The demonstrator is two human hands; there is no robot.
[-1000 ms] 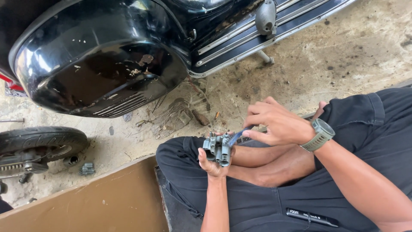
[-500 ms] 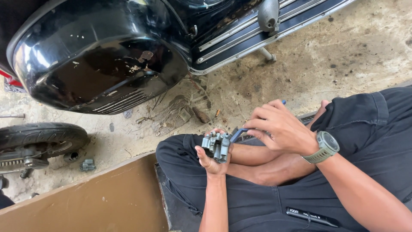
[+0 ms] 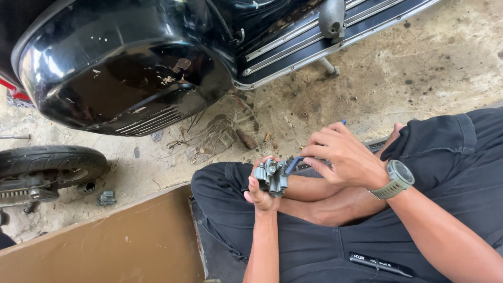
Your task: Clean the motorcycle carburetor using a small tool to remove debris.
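We record one label only: a small black rectangular tag (image 3: pixel 381 263) with white print, sewn flat on our dark trousers (image 3: pixel 325 246) near the bottom edge of the view, lying slightly slanted, long side roughly level. We note one screen: the round face of our grey-green wristwatch (image 3: pixel 400 173) on the right wrist; its display is dark and unreadable. No packages or signs seen.

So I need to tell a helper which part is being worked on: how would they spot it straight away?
Start at the black scooter body at the top, then drop to the seated person's dark trousers. The left hand holds a small grey metal part above the lap, the only bare, knobbly metal thing there, met by the blue-handled tool in the right hand.
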